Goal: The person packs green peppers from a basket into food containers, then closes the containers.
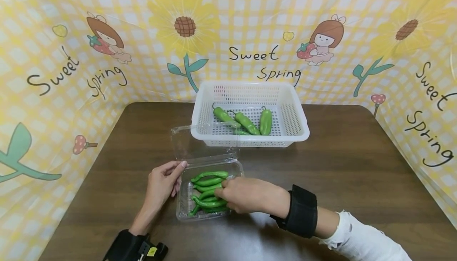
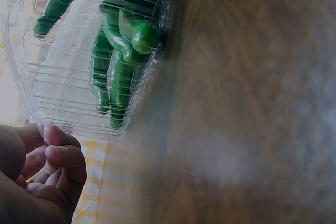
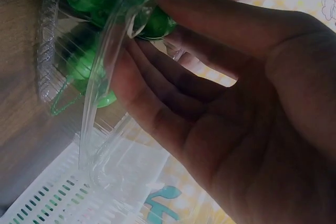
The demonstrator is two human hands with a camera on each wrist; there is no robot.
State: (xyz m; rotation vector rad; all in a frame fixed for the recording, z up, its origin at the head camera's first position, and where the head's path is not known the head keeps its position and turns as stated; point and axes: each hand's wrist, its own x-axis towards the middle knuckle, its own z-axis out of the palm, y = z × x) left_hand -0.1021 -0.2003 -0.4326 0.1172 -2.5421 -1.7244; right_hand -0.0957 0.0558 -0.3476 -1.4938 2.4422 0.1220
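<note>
The right hand (image 1: pixel 246 194) is laid over the right side of a clear plastic clamshell box (image 1: pixel 185 197), palm down, with the forearm stretched in from the lower right and a black wrist strap (image 1: pixel 301 211) worn above a white sleeve (image 1: pixel 360 239). Its fingers are bent down among the green peppers (image 1: pixel 208 185) packed in the box, and their tips are seen touching one of them; whether a pepper is actually gripped cannot be told. The left hand (image 1: pixel 162 185) is set against the box's left edge, fingers loosely curled, thumb and forefinger resting on the rim. The box lies on the dark wooden table (image 1: pixel 357 166), its lid hinged open toward a white basket (image 1: pixel 289 130) just behind. Three more green peppers (image 1: pixel 246 122) are held in that basket.
</note>
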